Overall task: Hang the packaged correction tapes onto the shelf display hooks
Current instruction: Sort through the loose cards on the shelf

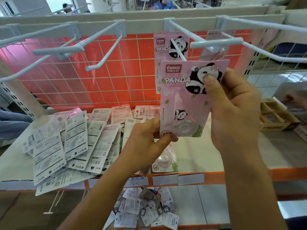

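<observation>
Gripping a pink pack (182,100) along its right edge with the right hand (232,103), thumb pressing on the printed panda and fingers curling behind the card. Pinching the same pack's bottom left corner between thumb and fingers of the left hand (149,138). Holding it up in front of the wire grid (99,72), above the shelf (199,155), with the grey tip of a white hook (178,50) showing at the hole near the card's top edge. Reading "HANSS" in a red badge at top left, Chinese characters beneath it, and "PANDA" in big white letters beside a black-and-white panda wearing a pink bow. Showing glossy flat card with rounded corners, a clear plastic blister with a round wheel shape low on the front, and green bamboo printed at the bottom right. Standing upright, long axis vertical and leaning slightly, printed face toward the camera, hole end up, blister end down. Hanging further back on the same hook, hung packs (163,47) of the same pink design. Lying on the shelf to the left, a loose pile (69,143) of white-backed cards, mostly face down, with barcodes, fine print, "M&G", "30" and "36" readable. Lying flat just below the left hand, another pink card (164,161) with bamboo print. Spreading over the lower shelf, small packets (146,211) bearing round black "36" tags. Sitting far right, a cardboard box (279,120) with dividers.
</observation>
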Demonstrator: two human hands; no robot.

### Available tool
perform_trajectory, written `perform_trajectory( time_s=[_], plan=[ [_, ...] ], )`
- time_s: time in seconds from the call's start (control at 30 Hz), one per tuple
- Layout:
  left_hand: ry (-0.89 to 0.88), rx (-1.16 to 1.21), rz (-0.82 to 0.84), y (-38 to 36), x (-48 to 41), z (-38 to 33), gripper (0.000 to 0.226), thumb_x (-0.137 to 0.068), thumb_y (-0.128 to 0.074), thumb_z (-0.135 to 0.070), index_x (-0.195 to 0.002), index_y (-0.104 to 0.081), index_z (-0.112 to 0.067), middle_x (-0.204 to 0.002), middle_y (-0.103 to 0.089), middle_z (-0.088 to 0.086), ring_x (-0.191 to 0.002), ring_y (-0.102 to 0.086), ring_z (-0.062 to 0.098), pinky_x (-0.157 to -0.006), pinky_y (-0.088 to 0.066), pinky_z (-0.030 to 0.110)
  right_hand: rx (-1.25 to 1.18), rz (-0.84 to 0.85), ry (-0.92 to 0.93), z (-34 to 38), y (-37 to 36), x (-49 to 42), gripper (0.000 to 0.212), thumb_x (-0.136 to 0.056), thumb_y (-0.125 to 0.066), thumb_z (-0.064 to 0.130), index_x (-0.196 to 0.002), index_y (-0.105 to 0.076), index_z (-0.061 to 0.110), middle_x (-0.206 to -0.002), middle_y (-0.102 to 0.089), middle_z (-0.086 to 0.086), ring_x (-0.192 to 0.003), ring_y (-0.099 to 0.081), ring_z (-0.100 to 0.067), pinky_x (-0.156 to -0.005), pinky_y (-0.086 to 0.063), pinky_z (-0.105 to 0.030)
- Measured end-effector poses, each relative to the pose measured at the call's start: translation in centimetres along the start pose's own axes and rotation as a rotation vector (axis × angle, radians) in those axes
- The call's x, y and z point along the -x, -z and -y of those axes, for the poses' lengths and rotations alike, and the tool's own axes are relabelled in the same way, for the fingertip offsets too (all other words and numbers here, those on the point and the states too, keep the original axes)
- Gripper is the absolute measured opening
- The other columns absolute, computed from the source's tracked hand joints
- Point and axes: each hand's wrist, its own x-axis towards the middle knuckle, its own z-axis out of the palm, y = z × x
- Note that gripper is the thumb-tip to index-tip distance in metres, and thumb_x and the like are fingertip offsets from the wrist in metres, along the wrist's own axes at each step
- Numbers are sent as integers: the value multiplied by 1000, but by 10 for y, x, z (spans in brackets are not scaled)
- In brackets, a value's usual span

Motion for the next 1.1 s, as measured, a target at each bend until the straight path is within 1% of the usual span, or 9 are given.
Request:
perform_trajectory(
  time_s=[0.07,0.2,0.27,0.37,0.47,0.6,0.7,0.83,1.1],
  plan=[
    [28,-18,10,0,-3,0,23,-89,-65,-5,-106,-65,-20,-85,-73,-12,-80,-69,-3,-74,-51,9,8,-9,-19,-4,-2,-3,11,-90,-57,19,-86,-65,25,-82,-65,-15,-81,-58,-20,-77,-53,-47],
    [76,-153,42,0,-16,6,7,-95,-56,-15,-99,-61,-17,-73,-69,-13,-67,-66,-4,-64,-49,13,39,-17,-46,-19,-7,-15,13,-91,-57,18,-86,-64,8,-86,-60,-28,-76,-52,-19,-67,-48,-39],
    [76,-218,20,0,-26,12,15,-96,-54,-20,-103,-62,-11,-79,-73,-2,-67,-67,9,-65,-54,31,48,-34,-71,-26,-11,-24,14,-92,-57,17,-86,-63,6,-81,-59,-26,-73,-48,-16,-64,-43,-32],
    [119,-232,8,1,-44,18,14,-96,-54,-20,-104,-62,-11,-84,-74,-3,-74,-71,10,-64,-54,26,55,-52,-93,-37,-16,-40,13,-92,-57,17,-83,-64,10,-73,-57,-9,-69,-45,-13,-61,-39,-29],
    [124,-288,-1,3,-64,23,16,-96,-55,-21,-102,-64,-9,-83,-74,-1,-73,-71,15,-62,-55,29,70,-64,-104,-52,-22,-59,25,-88,-58,24,-88,-63,0,-74,-54,-13,-68,-41,-16,-61,-36,-34],
    [156,-309,-1,4,-88,33,19,-95,-57,-26,-98,-65,-9,-81,-75,-1,-71,-71,9,-68,-59,34,148,-64,-87,-71,-29,-87,28,-86,-58,31,-90,-66,4,-90,-62,-29,-73,-52,-20,-69,-50,-49],
    [181,-289,-1,5,-105,40,20,-95,-57,-24,-97,-66,-6,-80,-75,0,-71,-72,10,-70,-60,38,181,-52,-38,-81,-34,-101,21,-88,-56,28,-85,-65,9,-78,-62,-20,-70,-56,-27,-63,-47,-41],
    [210,-304,-7,8,-122,45,21,-96,-55,-22,-102,-65,-4,-85,-75,3,-71,-72,10,-70,-60,36,264,-63,-52,-91,-40,-116,21,-86,-52,34,-70,-53,21,-62,-42,11,-60,-39,-7,-60,-32,-27],
    [263,-272,-11,12,-136,46,20,-97,-54,-20,-100,-66,-4,-85,-74,5,-69,-72,14,-61,-55,27,328,-83,-61,-98,-47,-130,30,-91,-52,31,-63,-41,29,-61,-39,13,-59,-37,-8,-61,-30,-25]
  ],
)
